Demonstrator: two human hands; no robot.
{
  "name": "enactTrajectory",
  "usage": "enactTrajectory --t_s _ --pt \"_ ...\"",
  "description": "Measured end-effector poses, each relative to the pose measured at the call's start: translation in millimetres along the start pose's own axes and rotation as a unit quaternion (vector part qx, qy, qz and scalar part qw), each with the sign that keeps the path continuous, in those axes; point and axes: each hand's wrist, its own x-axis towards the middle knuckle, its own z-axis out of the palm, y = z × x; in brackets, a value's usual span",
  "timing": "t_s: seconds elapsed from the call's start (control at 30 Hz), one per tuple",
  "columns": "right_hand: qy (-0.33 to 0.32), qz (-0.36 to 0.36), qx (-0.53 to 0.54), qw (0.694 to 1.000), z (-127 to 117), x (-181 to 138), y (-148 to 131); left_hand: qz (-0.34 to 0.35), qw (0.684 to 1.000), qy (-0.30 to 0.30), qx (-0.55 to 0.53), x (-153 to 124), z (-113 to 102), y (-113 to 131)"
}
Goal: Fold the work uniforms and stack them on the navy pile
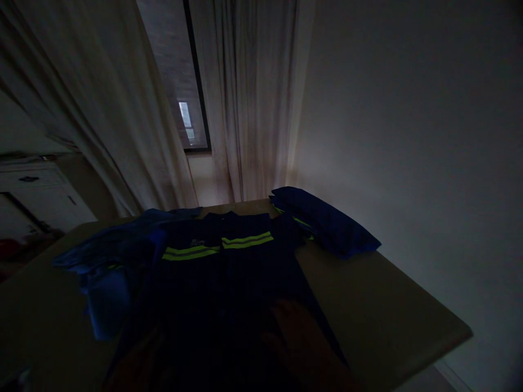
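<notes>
A dark navy work jacket (257, 272) lies spread front up on the table, its collar toward the window. Yellow-green bands with a darker middle stripe cross its chest, and small pale lettering shows above the left band. Over the jacket's lower right part rests my right hand (296, 332), fingers stretched and thumb apart, holding nothing I can see. Toward the lower left edge of the jacket, my left hand (139, 359) is very dim and blurred; its fingers look extended over the cloth. The jacket's lower end fades into darkness.
Crumpled blue clothing (108, 291) lies left of the jacket. A folded navy garment (327, 220) with yellow-green trim sits at the back right. The table (392, 316) meets a pale wall (417, 136) on the right. Curtains (257, 98), a window and a white cabinet (41, 190) stand beyond.
</notes>
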Motion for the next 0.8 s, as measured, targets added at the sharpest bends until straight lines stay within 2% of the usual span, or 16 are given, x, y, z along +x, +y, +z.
enactTrajectory --t_s 0.07,0.13,0.2,0.27,0.3,0.4,0.53,0.67,0.8 --pt "0.006 -0.029 0.048 0.998 -9 48 -41 0.048 0.997 -0.051 -0.033 18 0 22" --pt "0.021 -0.056 0.077 0.995 0 95 -75 0.074 0.987 -0.125 -0.061 65 7 50" --pt "0.019 -0.044 0.077 0.996 23 132 -93 0.008 0.978 -0.197 -0.069 117 16 74" --pt "0.016 0.003 0.074 0.997 52 154 -93 -0.030 0.978 -0.196 -0.059 155 24 88" --pt "0.023 0.023 0.080 0.996 65 160 -88 -0.046 0.980 -0.187 -0.055 165 27 91" --pt "0.058 0.038 0.151 0.986 87 164 -63 -0.057 0.985 -0.151 -0.060 165 34 91" --pt "0.084 0.059 0.259 0.960 82 163 -40 0.013 0.988 -0.118 -0.094 145 40 90" --pt "0.070 0.048 0.262 0.961 75 159 -45 0.056 0.985 -0.093 -0.137 144 42 88" --pt "0.027 0.093 0.222 0.970 74 156 -51 0.050 0.976 -0.132 -0.164 146 40 89"
